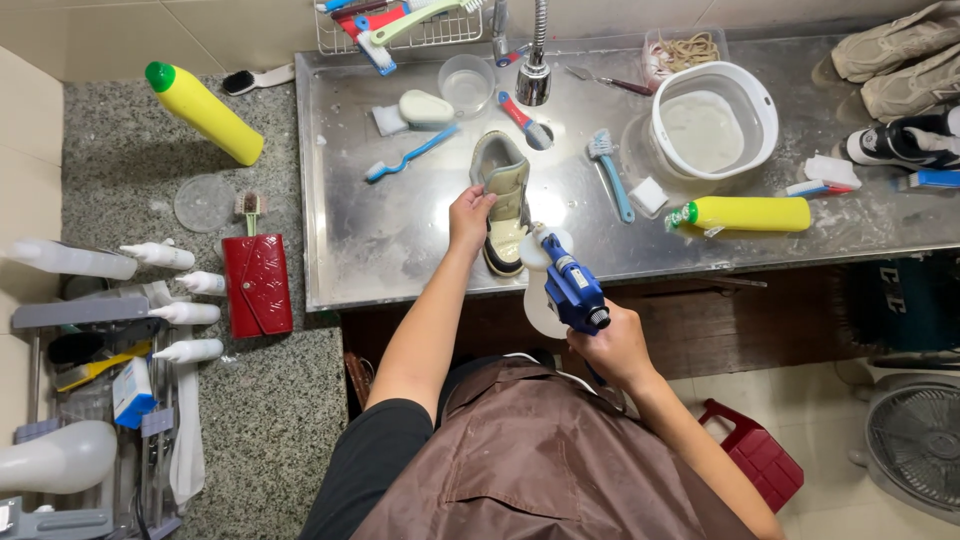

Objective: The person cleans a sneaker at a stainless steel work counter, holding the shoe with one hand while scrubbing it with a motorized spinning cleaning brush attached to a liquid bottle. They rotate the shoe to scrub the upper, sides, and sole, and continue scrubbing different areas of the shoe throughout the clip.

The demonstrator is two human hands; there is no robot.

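Note:
A beige and cream shoe (pixel 503 195) lies on the wet steel counter (pixel 390 240), opening facing up. My left hand (pixel 470 215) grips its left side near the collar. My right hand (pixel 612 345) holds a blue power tool (pixel 570 285) with a round white brush head (pixel 535 250) at its tip. The brush head sits against the shoe's near end, at the counter's front edge. I wear a brown apron.
On the counter lie a white tub (pixel 715 120) of cloudy water, a yellow bottle (pixel 745 213), several brushes, a clear cup (pixel 467 85) and a faucet (pixel 535 70). More shoes (pixel 900 60) sit far right. A yellow bottle (pixel 205 112) and red wallet (pixel 257 285) rest on the granite at left.

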